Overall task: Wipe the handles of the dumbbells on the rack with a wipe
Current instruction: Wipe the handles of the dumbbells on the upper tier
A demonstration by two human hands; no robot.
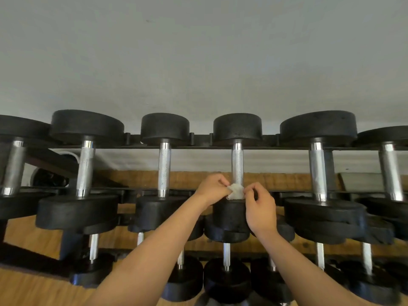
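Note:
Several black dumbbells with knurled chrome handles lie across the top tier of a black rack (198,146). A small white wipe (235,191) is wrapped round the near end of the middle dumbbell's handle (237,164), just above its near weight head. My left hand (212,188) pinches the wipe's left side. My right hand (260,208) pinches its right side. Both forearms reach up from the bottom of the view.
Neighbouring handles stand left (164,168) and right (318,171) of the one I hold. A lower tier of smaller dumbbells (226,257) sits beneath my arms. A pale wall rises behind the rack, and wooden flooring (33,288) shows below.

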